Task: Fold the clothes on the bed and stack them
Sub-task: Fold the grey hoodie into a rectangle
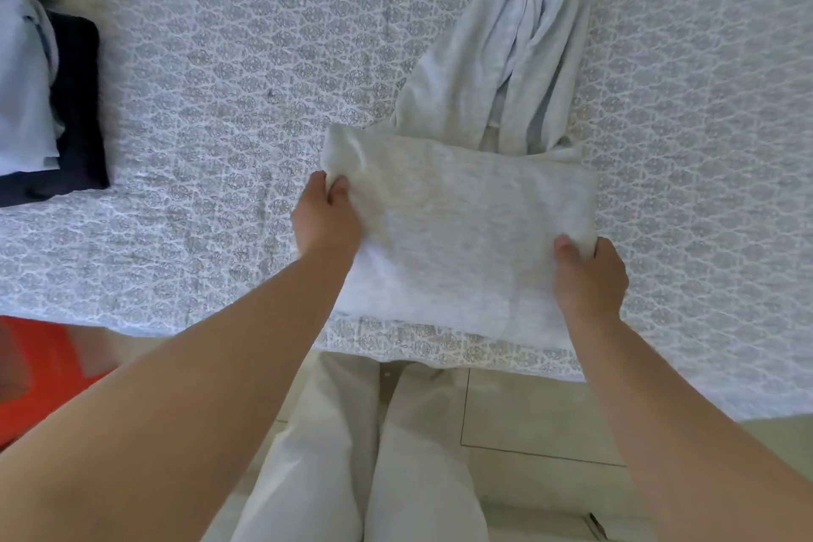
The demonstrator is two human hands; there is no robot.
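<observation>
Clothes first, far left: a folded stack (39, 101) sits on the bed (220, 57) by the left edge, w/ a pale blue piece on top of a dark navy one. More pale fabric bunched at the far-left corner, too cropped to say what. Near left, something orange-red (39, 370) is below the bed edge, blurred.

Moving right, centre of the bedspread: left hand (327, 218) pinches the left edge of a light grey garment (457, 233), thumb on top, fingers tucked under the cloth. Garment's folded part lies as a rough rectangle on the near part of the bed, just right of centre; the unfolded rest runs away to the far side, crumpled, w/ a pale blue lining showing in the folds.

Right hand (589, 277) grips the garment's right near corner, thumb over the top, fingers hidden beneath. Both forearms are bare.

Near side, btwn the arms: person's light trousers (352, 453) and pale floor tiles (528, 409).
</observation>
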